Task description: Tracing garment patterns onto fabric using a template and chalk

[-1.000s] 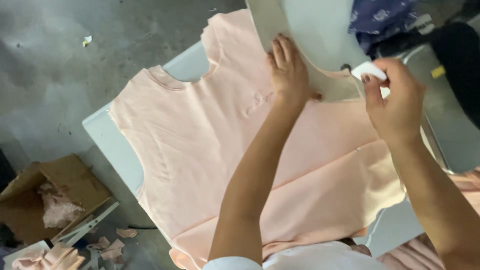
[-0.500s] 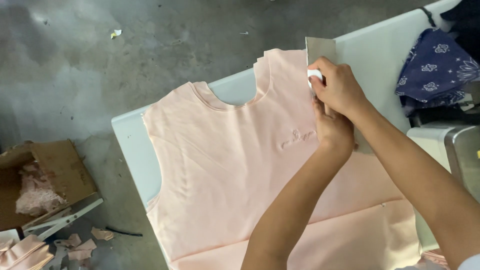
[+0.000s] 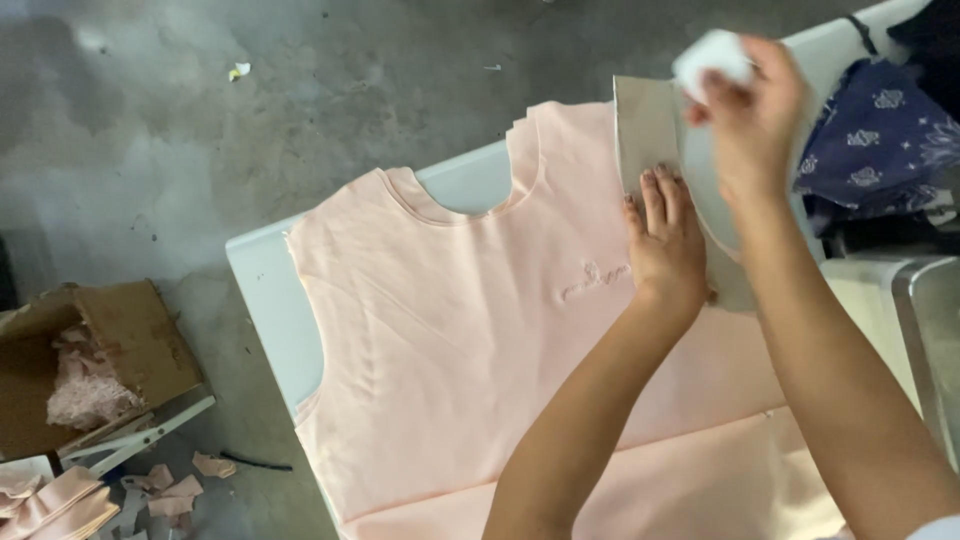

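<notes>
1. At the lower left of the frame, an open cardboard box [image 3: 95,365] of pink scraps sits on the grey floor.
2. Centre frame, the pink sleeveless garment piece [image 3: 470,340] lies flat on the white table [image 3: 262,300].
3. Your left hand [image 3: 665,245] presses flat, fingers straight and close together, on the grey cardboard pattern [image 3: 645,130] at the garment's right armhole.
4. Your right hand [image 3: 755,110], upper right, pinches a small white lump [image 3: 712,55], perhaps chalk, between curled fingers.
5. Dark blue patterned cloth [image 3: 870,140] lies at the far right.
</notes>
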